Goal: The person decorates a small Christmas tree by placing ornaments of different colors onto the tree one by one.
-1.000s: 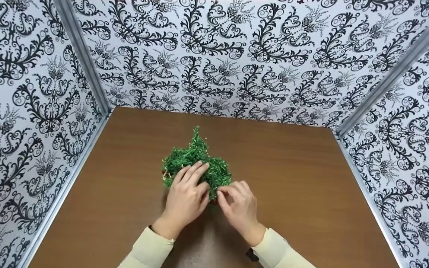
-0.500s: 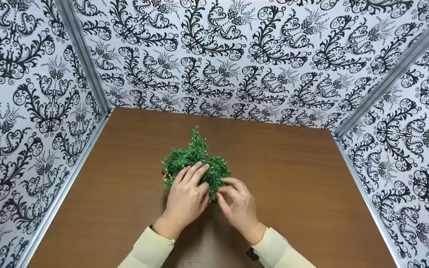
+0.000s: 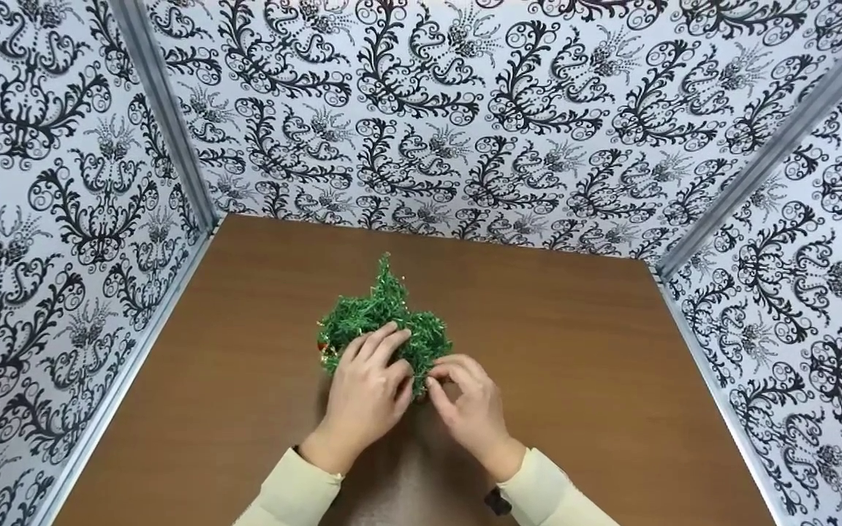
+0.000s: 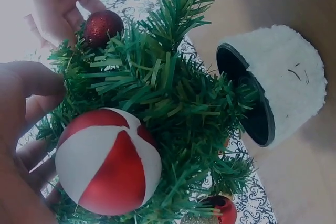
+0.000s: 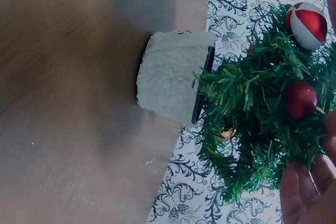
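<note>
A small artificial Christmas tree (image 3: 388, 296) stands on the table, its white fuzzy pot (image 4: 289, 85) showing in both wrist views. My left hand (image 3: 362, 391) lies over the near side of the tree, holding its branches between thumb and fingers. A red and white striped ball (image 4: 110, 163) hangs close to those fingers. On the tree's near right, my right hand (image 3: 473, 402) has thumb and index finger together at the branches. There it pinches the short stem of a glittery dark red bauble (image 5: 300, 99); fingers partly hide the exact grip.
The brown wooden table (image 3: 574, 351) stretches around the tree. Patterned black-and-white panels (image 3: 428, 109) rise at the back and sides, joined by grey metal posts (image 3: 165, 109). Another red bauble (image 4: 226, 209) hangs lower on the tree.
Half a second ago my right index finger was raised and apart from the thumb; now they are together again. The left hand keeps its place on the tree. The head view has tilted slightly.
</note>
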A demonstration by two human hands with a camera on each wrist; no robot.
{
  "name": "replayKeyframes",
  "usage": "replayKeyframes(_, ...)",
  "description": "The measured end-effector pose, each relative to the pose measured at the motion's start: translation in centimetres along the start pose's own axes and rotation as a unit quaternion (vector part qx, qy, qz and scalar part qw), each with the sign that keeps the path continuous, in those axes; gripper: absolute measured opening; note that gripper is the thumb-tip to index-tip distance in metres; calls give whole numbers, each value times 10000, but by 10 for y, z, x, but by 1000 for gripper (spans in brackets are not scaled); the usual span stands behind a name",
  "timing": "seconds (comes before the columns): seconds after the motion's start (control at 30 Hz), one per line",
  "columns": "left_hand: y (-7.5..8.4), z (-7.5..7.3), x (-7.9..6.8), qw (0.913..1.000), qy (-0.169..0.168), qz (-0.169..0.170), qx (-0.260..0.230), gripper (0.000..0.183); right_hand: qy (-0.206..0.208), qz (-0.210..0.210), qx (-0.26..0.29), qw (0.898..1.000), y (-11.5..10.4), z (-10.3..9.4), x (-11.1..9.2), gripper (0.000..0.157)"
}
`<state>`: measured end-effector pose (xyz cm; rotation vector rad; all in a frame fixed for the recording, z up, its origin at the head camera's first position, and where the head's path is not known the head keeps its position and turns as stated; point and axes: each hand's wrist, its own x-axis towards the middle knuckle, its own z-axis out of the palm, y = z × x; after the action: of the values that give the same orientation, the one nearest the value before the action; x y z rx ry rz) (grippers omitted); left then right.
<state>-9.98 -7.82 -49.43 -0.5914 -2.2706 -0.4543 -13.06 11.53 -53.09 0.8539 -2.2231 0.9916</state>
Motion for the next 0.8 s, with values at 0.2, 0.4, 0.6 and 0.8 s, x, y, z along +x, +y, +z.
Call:
replayKeyframes(0.2,1,-3,-1,9971,-423,227,598,12,-193,-304,-438,9984,1,0,-1,13)
replayKeyframes(0.4,-1,-5,-1,9940,-790,338,683,12,-442,-443,-496,9968,2,-3,0,12)
replayKeyframes(0.6,-2,-4,-2,9973,-546,203,440,10,-163,-469,-501,9975,2,0,-3,12)
replayKeyframes(0.8,-1,-4,0,9983,-369,184,424,9,-13,-329,-592,9977,0,2,-2,14)
